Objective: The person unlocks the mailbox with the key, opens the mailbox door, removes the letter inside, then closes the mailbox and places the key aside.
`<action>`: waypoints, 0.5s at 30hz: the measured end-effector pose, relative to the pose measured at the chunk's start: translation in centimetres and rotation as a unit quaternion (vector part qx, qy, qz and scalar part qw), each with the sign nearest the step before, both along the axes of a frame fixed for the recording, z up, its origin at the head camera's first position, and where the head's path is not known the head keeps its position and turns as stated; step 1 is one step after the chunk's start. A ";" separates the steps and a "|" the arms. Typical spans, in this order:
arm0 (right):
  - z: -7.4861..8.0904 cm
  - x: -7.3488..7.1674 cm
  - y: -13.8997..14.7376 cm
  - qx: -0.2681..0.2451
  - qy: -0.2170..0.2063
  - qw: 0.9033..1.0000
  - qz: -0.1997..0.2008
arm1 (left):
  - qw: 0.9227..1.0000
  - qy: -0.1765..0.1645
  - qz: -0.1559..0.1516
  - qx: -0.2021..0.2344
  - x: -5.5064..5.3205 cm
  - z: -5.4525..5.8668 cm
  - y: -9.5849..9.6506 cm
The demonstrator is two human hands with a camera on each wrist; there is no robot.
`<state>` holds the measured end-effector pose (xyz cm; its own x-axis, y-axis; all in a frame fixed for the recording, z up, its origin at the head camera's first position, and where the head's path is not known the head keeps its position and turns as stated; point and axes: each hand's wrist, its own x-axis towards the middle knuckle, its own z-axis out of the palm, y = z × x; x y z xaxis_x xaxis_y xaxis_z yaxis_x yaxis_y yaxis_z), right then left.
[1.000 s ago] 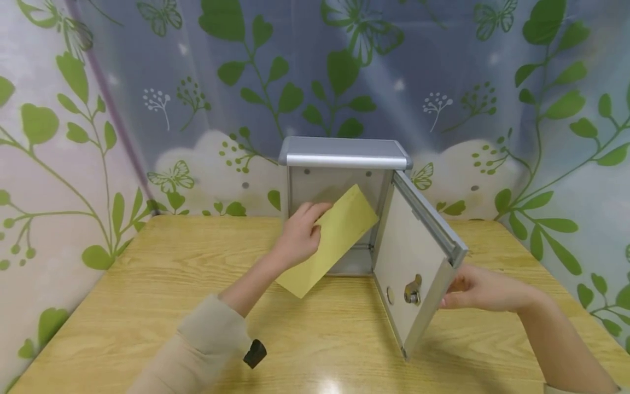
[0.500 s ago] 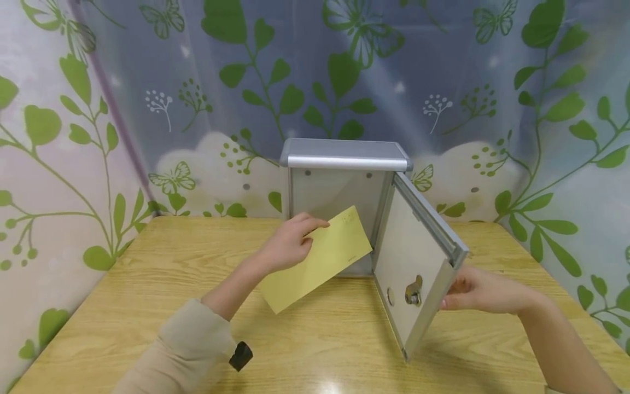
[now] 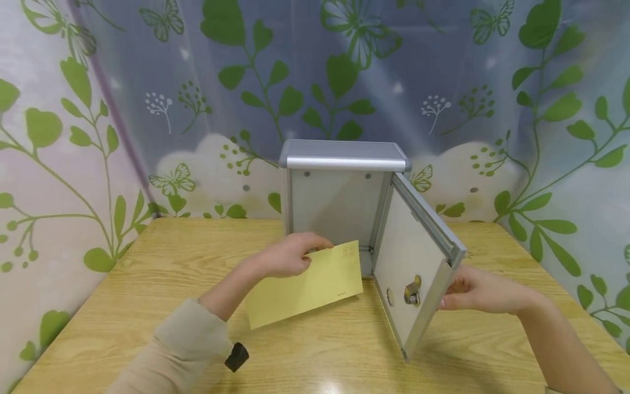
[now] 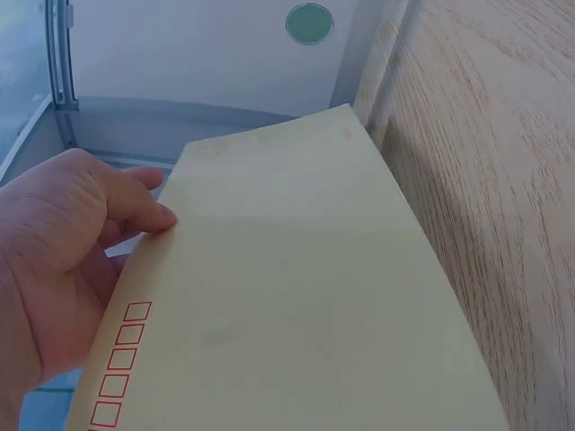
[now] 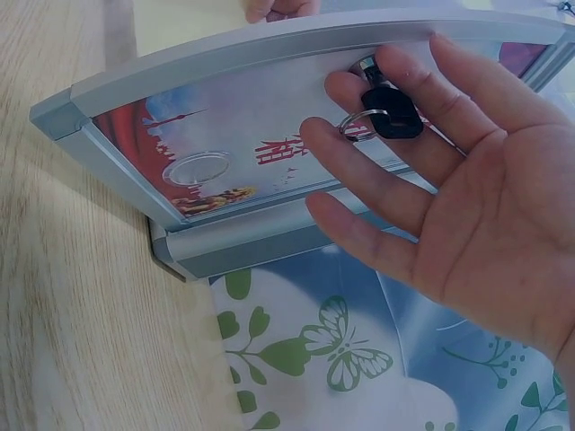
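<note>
My left hand point(image 3: 290, 254) pinches a yellow paper envelope point(image 3: 310, 287) by its upper edge, thumb on the near face. The envelope slants in front of a metal letter box point(image 3: 344, 154), whose door stands ajar. Red printed squares line one edge of the envelope in the left wrist view. My right hand point(image 3: 487, 290) rests at the free edge of the box door point(image 3: 413, 262). In the right wrist view its fingers are spread and slightly bent against the printed front, around a black key point(image 5: 395, 112) on a ring in the lock. The thumb tip touches the door's edge.
The box stands on a wooden table point(image 3: 162, 273), with its interior point(image 3: 339, 202) facing me. A metal lock cam point(image 3: 413, 291) sticks out from the door's inner side. Behind the table hangs a leaf-and-butterfly-patterned cloth point(image 3: 305, 82). A black object point(image 3: 237, 357) sits by my left sleeve.
My left hand has drawn the envelope down and toward me, out of the box opening, turning it closer to level. The right hand and the door have stayed put.
</note>
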<state>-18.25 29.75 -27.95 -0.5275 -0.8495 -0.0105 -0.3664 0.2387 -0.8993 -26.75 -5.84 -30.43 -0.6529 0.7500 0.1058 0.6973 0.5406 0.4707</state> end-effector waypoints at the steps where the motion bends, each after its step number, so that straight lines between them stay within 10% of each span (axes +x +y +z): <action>1: 0.0 0.0 0.0 0.000 0.005 1.000 -0.001 | 1.000 -0.006 -0.003 -0.002 0.0 0.0 0.0; 15: -0.3 0.0 0.1 0.005 0.039 0.999 -0.014 | 0.996 -0.067 -0.054 -0.039 0.1 -1.2 1.6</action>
